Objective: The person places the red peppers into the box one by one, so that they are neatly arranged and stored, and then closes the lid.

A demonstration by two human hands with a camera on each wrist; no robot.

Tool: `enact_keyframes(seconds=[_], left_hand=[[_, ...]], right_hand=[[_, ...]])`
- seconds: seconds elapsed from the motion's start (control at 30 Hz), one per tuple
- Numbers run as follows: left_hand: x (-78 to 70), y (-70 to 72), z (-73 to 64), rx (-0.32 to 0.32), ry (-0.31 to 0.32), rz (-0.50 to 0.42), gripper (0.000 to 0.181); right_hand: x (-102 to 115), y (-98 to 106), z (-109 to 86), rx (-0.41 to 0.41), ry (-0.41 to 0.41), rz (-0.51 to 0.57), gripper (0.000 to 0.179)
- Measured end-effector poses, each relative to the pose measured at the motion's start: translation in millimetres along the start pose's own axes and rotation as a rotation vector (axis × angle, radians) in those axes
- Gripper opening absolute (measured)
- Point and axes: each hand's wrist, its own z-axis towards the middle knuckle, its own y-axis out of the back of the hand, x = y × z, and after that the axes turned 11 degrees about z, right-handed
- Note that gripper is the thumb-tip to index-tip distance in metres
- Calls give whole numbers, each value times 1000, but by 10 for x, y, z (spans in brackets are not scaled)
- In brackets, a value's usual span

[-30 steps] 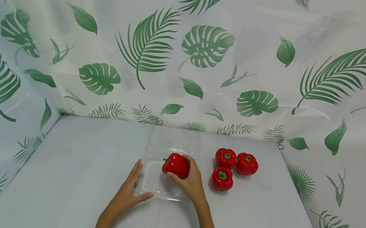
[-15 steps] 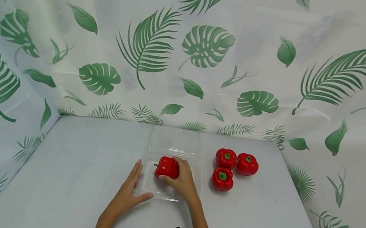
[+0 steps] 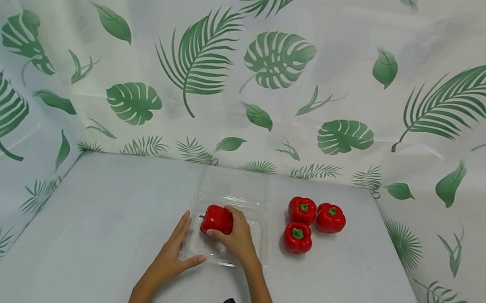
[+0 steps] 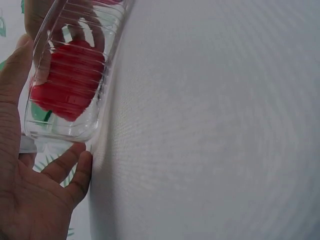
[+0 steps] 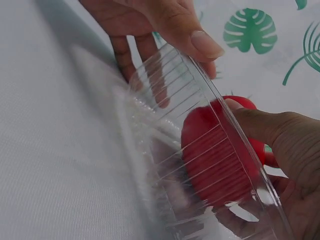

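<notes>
A red bell pepper (image 3: 217,220) lies on its side in the right hand (image 3: 239,236), whose thumb and fingers grip it inside the base of a clear plastic clamshell box (image 3: 225,259). Its stem points left. The left hand (image 3: 176,247) rests against the box's left side, fingers straight and thumb spread along the front edge. Through the ribbed clear wall in the left wrist view, the bell pepper (image 4: 70,80) shows low in the box. From the right wrist view, the left thumb touches the rim while the right hand (image 5: 295,150) holds the pepper.
Three more red bell peppers (image 3: 298,238) stand grouped on the white table (image 3: 344,297), right of the box. The box's clear lid (image 3: 234,186) lies open toward the back. A leaf-patterned curtain (image 3: 277,61) rises behind the table and at both sides.
The right hand has carried the bell pepper left and down into the left part of the box. The left hand has stayed at the box's side.
</notes>
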Motion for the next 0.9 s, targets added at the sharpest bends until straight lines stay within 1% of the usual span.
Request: enact_keyframes(seconds=[0.23,0.4,0.5,0.7,0.9], left_hand=[[-8,13,-4,26,18,-9,105],[-12,13,-1,29,40,-2,106],[-20,12,-1,26,48,2,106],[-19,7,1,27,53,-4,106],[-7,3,-2,20,36,-15,106]], right_hand=[[17,-47,36,-13,-34,46,77],[21,-88,59,-35,-55,35,77],[25,-110,71,-57,-82,25,77],[29,-144,85,-79,-89,25,77],[43,-174,101,-76,-75,37,76]])
